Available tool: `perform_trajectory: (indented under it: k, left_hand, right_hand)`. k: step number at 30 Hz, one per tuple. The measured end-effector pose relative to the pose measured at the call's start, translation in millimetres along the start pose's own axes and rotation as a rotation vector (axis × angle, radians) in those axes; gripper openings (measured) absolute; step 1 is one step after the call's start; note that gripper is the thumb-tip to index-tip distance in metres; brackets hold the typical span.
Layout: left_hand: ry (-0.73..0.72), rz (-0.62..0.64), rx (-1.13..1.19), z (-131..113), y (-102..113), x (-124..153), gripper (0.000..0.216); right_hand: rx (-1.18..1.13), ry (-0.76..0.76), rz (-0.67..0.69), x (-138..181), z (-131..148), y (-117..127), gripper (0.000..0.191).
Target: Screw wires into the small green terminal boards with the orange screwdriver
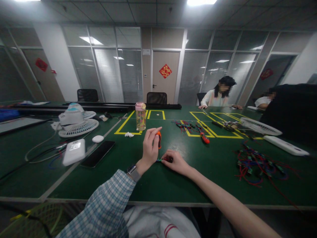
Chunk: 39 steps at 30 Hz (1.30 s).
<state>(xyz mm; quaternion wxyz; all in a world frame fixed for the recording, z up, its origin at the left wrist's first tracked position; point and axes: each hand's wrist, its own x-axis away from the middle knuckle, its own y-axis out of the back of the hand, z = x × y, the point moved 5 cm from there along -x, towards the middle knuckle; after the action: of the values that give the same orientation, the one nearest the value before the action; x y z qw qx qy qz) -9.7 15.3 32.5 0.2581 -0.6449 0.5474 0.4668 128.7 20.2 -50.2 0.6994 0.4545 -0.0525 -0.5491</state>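
My left hand (150, 145), with a watch on its wrist, is closed round the orange handle of a screwdriver (159, 140). The screwdriver stands upright, its thin shaft pointing down at the table. At its tip lies a small green part (159, 160), too small to make out fully. From the right, my right hand (175, 162) pinches the edge of this part with thumb and fingertips, low over the green tabletop (158, 188). Farther right are a tangle of red and blue wires with green pieces (257, 165) and a red screwdriver (204, 138).
A pink-lidded bottle (140, 117) stands beyond my left hand. To the left lie a phone (98, 154), a white power bank (74, 152) and a white fan (78, 120). Another wire pile (185, 126) lies ahead. A person (218, 94) sits across the table.
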Motion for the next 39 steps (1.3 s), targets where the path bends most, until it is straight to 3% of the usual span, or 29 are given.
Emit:
perform_trajectory:
  k: [7, 14, 21, 39]
  left_hand:
    - [0.046, 0.008, 0.019, 5.6, -2.3, 1.3, 0.034]
    - [-0.007, -0.026, -0.071, -1.5, 0.4, -1.6, 0.022]
    - [0.010, 0.020, 0.014, -0.9, -0.8, -1.1, 0.031]
    - [-0.001, 0.005, -0.027, -0.5, -0.2, -0.9, 0.026]
  right_hand:
    - [0.003, -0.005, 0.000, 0.1, 2.0, 1.1, 0.005]
    - [0.004, -0.022, 0.005, -0.1, 5.1, 2.2, 0.006]
    - [0.009, -0.010, 0.007, 0.3, 3.3, 1.4, 0.005]
    - [0.000, -0.003, -0.006, -0.1, 0.1, -0.1, 0.006]
